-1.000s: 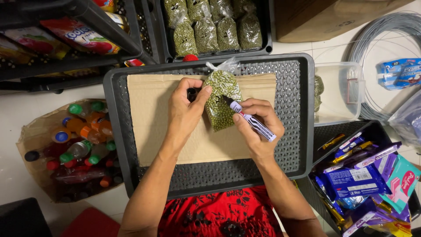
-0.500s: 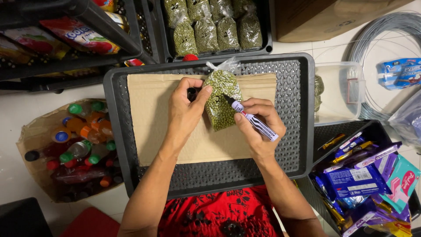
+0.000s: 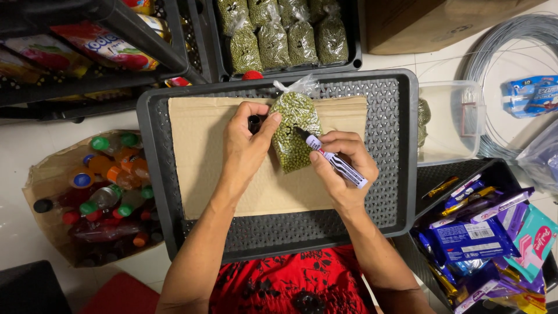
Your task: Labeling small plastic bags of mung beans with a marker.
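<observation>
Left hand (image 3: 247, 145): fingers closed on the left side of the bag of green beans, thumb across its upper part; a small black cap shows between the fingers.
Right hand (image 3: 337, 168): fingers closed around a marker pen, its black tip touching the right side of the bag.
Bag of green beans (image 3: 293, 131): clear plastic, knotted at the top, lying on the cardboard sheet near its far edge, right of centre.
Marker pen (image 3: 334, 160): white barrel with purple print, slanted from the bag down toward the right.
Cardboard sheet (image 3: 203, 151): flat brown piece covering most of the tray floor.
Tray (image 3: 392, 145): dark grey plastic with a perforated base, resting on the floor in front of the person.
More bean bags (image 3: 279, 35): several like bags standing in a black crate just beyond the tray's far edge.
Bottles (image 3: 104, 186): coloured-capped bottles in a cardboard-lined bundle left of the tray.
Snack packets (image 3: 482, 232): blue and purple wrappers in a black crate off the tray's near right corner.
Wire coil (image 3: 505, 40): grey loops on the floor at far right.
</observation>
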